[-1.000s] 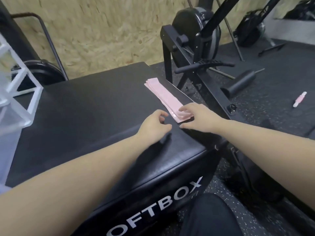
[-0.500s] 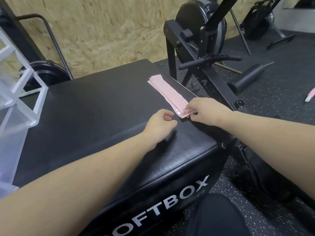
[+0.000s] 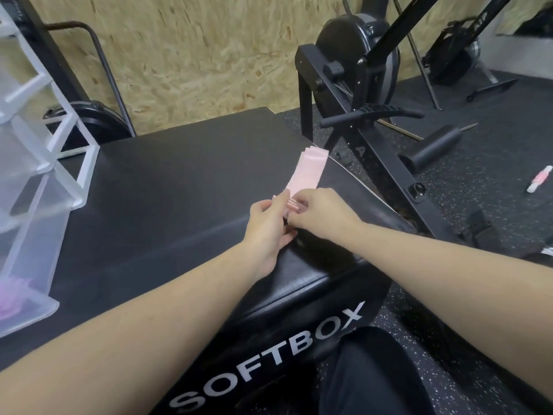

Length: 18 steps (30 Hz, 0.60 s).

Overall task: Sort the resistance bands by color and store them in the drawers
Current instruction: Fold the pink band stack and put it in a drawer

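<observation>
1. Pinching the near end of the pink bands (image 3: 305, 172) with both hands: left hand (image 3: 270, 218) curled round it from the left, right hand (image 3: 321, 214) gripping from the right.
2. Reaching forward over the black tabletop (image 3: 167, 187), forearms converging.
3. Lying along the tabletop's right part, far ends of the bands fanning out.
4. Standing at left, clear drawers (image 3: 33, 181), holding something purple low down.

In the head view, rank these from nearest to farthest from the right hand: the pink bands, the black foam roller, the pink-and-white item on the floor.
From the right hand:
1. Pink bands: pinched at their near end by both hands, on the black box.
2. Black foam roller: on the floor, up and to the right.
3. Pink-and-white item: on the floor at the far right edge.
</observation>
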Motion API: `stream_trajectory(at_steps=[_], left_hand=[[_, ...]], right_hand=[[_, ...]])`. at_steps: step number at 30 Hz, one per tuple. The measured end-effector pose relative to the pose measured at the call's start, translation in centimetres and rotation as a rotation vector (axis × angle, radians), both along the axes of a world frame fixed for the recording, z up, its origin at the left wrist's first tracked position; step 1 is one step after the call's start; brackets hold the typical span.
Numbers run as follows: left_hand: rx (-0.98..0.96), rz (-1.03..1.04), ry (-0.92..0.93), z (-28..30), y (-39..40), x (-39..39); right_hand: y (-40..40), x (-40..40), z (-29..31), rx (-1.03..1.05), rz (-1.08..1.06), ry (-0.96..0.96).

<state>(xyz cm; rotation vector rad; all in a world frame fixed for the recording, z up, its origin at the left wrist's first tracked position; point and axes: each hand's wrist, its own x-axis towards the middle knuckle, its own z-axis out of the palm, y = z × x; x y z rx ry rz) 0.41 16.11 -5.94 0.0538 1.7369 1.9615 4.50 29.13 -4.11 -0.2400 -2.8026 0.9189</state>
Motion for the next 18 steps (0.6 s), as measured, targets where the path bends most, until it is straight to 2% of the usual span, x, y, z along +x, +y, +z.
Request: stream_trajectory(at_steps=[9, 14, 16, 18], left_hand=[[-0.072, 0.129, 0.032, 0.1, -11.2, 1.8], [-0.275, 0.261, 0.078, 0.1, -16.9, 2.1], [-0.363, 0.233, 0.120, 0.4, -19.6, 1.9], [-0.481, 0.158, 0.177, 0.7, -22.2, 1.5]], right_hand=[[-11.5, 2.2, -0.3, -0.189, 0.151, -0.053], [-15.4, 2.8, 0.6, -0.220, 0.292, -0.124], [-15.8, 2.5, 1.1, -0.115, 0.337, -0.085], [-15.9, 2.1, 1.3, 0.083, 0.404, -0.053]])
